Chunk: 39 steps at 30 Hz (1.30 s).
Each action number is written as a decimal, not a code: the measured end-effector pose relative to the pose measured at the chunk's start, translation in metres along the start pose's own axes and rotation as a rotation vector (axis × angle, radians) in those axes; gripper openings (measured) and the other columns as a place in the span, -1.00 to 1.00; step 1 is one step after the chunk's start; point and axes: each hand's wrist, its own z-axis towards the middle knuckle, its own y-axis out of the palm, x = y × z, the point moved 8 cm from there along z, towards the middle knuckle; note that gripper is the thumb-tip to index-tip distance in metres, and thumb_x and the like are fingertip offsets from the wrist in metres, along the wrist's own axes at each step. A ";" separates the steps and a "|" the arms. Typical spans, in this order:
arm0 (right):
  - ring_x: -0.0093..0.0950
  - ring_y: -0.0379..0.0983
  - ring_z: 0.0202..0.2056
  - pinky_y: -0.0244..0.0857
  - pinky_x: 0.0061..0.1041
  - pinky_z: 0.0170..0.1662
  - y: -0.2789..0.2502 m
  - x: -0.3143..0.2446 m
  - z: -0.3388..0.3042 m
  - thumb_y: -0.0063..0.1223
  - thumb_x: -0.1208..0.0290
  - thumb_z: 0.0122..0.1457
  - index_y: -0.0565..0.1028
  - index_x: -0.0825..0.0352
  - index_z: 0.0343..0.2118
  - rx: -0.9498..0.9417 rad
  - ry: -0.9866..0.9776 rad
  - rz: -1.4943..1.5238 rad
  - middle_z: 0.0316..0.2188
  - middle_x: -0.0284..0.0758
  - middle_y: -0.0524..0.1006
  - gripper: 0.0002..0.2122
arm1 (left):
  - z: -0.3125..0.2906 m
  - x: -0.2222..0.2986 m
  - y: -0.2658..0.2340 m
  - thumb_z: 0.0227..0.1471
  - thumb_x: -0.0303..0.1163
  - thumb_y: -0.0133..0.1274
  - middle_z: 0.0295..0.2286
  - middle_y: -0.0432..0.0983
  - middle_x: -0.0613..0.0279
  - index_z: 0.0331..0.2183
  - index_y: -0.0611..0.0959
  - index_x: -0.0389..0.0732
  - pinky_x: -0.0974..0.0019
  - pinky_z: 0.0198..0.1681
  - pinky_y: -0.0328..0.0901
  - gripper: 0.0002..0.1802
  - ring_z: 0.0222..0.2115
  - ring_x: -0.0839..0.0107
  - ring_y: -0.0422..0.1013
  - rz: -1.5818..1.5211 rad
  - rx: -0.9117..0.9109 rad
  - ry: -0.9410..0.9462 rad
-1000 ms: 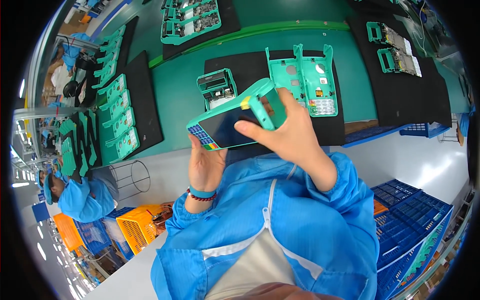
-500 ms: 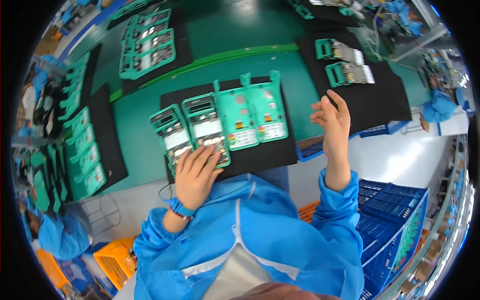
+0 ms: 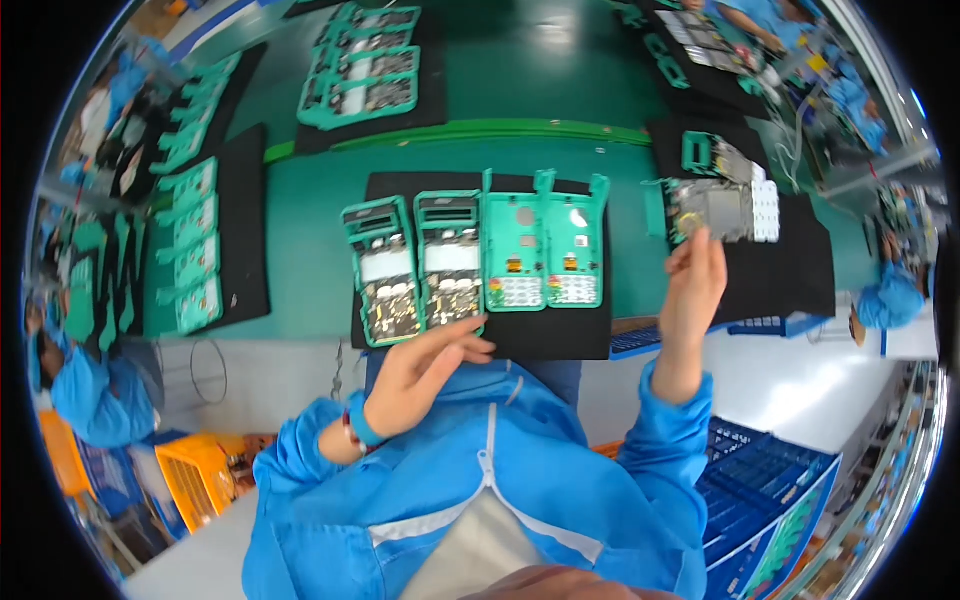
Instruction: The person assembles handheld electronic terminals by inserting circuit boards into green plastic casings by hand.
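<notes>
My right hand (image 3: 693, 285) pinches the lower edge of a circuit board assembly (image 3: 722, 208) with a white key sheet at its right end and a green part at its left. Fingers stretched and fairly flat, my left hand (image 3: 425, 375) lies at the near edge of the mat, its fingertips by the bottom of a green housing fitted with a circuit board (image 3: 450, 260). Left of that one stands a similar filled housing (image 3: 385, 265). To the right, two green housing shells (image 3: 515, 245) lie side by side, showing white keypads at their near ends.
A black mat (image 3: 550, 335) lies under the housings. Another board assembly (image 3: 700, 152) rests on the right-hand mat. A green rail (image 3: 500, 128) crosses the table, with more filled housings (image 3: 365, 65) beyond it. Green shells (image 3: 195, 245) line the left. Blue crates (image 3: 760, 480) stand at lower right.
My right hand, empty before, now grips a board assembly at the right-hand mat. My left hand has slid off the filled housings toward me. The whole view has shifted a little.
</notes>
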 end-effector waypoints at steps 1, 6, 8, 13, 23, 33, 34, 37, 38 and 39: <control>-0.65 0.28 -0.50 0.15 -0.60 -0.42 0.016 -0.003 -0.024 -0.01 0.34 0.37 0.42 0.34 -0.48 -0.091 -0.082 -0.207 -0.58 -0.43 0.39 -0.73 | 0.008 -0.006 0.009 0.35 -0.07 -0.19 0.07 0.42 -0.06 0.27 0.26 -0.27 0.15 0.10 0.31 -0.36 0.09 0.16 0.38 -0.187 -0.087 -0.096; -0.36 0.39 -0.30 0.31 -0.46 -0.23 0.106 -0.018 -0.124 0.19 0.69 -0.22 0.63 0.28 -0.07 -0.631 -0.658 -0.574 -0.35 -0.31 0.45 -0.49 | 0.039 0.002 0.032 0.31 0.25 -0.45 0.18 0.27 0.00 0.29 0.18 -0.19 0.04 0.25 0.17 -0.19 0.21 0.16 0.23 -0.762 -0.129 -0.341; -0.32 0.36 -0.24 0.30 -0.36 -0.10 0.126 -0.021 -0.143 0.24 0.65 -0.15 0.64 0.24 -0.08 -0.726 -0.672 -0.729 -0.30 -0.34 0.41 -0.54 | 0.041 -0.003 0.019 0.35 0.14 -0.36 0.10 0.40 0.06 0.22 0.27 -0.15 0.21 0.04 0.42 -0.33 0.05 0.28 0.43 -0.766 -0.050 -0.332; -0.30 0.37 -0.05 0.23 -0.34 0.08 0.106 -0.020 -0.126 0.16 0.62 -0.02 0.61 0.33 -0.11 -0.599 -0.328 -0.477 -0.12 -0.16 0.40 -0.66 | 0.036 -0.002 0.002 0.37 -0.06 -0.25 0.09 0.35 0.13 0.28 0.15 -0.12 0.19 0.00 0.40 -0.41 0.06 0.31 0.39 -0.365 0.140 -0.125; -0.05 0.05 0.34 -0.07 -0.10 0.33 0.147 -0.015 -0.134 0.08 0.67 0.03 0.52 0.34 -0.14 -0.773 -0.159 -0.108 0.04 -0.17 0.48 -0.71 | 0.024 0.023 0.005 0.11 -0.33 0.20 0.13 0.31 -0.06 0.23 0.28 -0.28 0.16 0.20 0.17 -0.27 0.14 0.06 0.27 0.284 0.132 0.282; -0.03 0.17 0.29 0.00 -0.06 0.30 0.141 -0.011 -0.137 0.10 0.67 0.04 0.51 0.34 -0.25 -0.787 -0.098 -0.136 -0.15 -0.26 0.56 -0.81 | 0.023 0.020 0.008 0.09 -0.37 0.20 0.20 0.25 0.00 0.25 0.26 -0.26 0.14 0.25 0.12 -0.23 0.19 0.13 0.24 0.381 0.036 0.277; -0.03 0.17 0.29 0.00 -0.06 0.30 0.140 -0.010 -0.138 0.10 0.67 0.04 0.51 0.34 -0.25 -0.788 -0.095 -0.137 -0.15 -0.26 0.56 -0.81 | 0.022 0.021 0.008 0.09 -0.37 0.20 0.20 0.25 0.00 0.25 0.26 -0.26 0.14 0.25 0.12 -0.23 0.19 0.13 0.24 0.379 0.038 0.275; -0.03 0.17 0.29 0.00 -0.05 0.30 0.133 -0.002 -0.138 0.11 0.67 0.04 0.50 0.33 -0.25 -0.779 -0.079 -0.114 -0.16 -0.26 0.57 -0.80 | 0.021 0.021 0.008 0.09 -0.37 0.20 0.19 0.25 -0.03 0.26 0.25 -0.26 0.14 0.23 0.13 -0.23 0.18 0.12 0.25 0.411 0.024 0.231; -0.04 0.14 0.31 0.00 -0.04 0.30 0.131 0.001 -0.138 0.14 0.65 0.05 0.49 0.33 -0.24 -0.807 -0.103 -0.098 -0.10 -0.25 0.55 -0.80 | 0.020 0.021 0.007 0.09 -0.37 0.19 0.19 0.25 -0.04 0.27 0.24 -0.26 0.14 0.22 0.14 -0.22 0.18 0.12 0.25 0.399 0.006 0.250; -0.04 0.11 0.33 0.00 -0.04 0.31 0.131 0.001 -0.139 0.16 0.62 0.05 0.48 0.32 -0.22 -0.835 -0.127 -0.082 -0.04 -0.23 0.53 -0.79 | 0.019 0.022 0.006 0.09 -0.37 0.19 0.19 0.25 -0.05 0.28 0.23 -0.26 0.14 0.21 0.15 -0.21 0.17 0.12 0.25 0.387 -0.013 0.271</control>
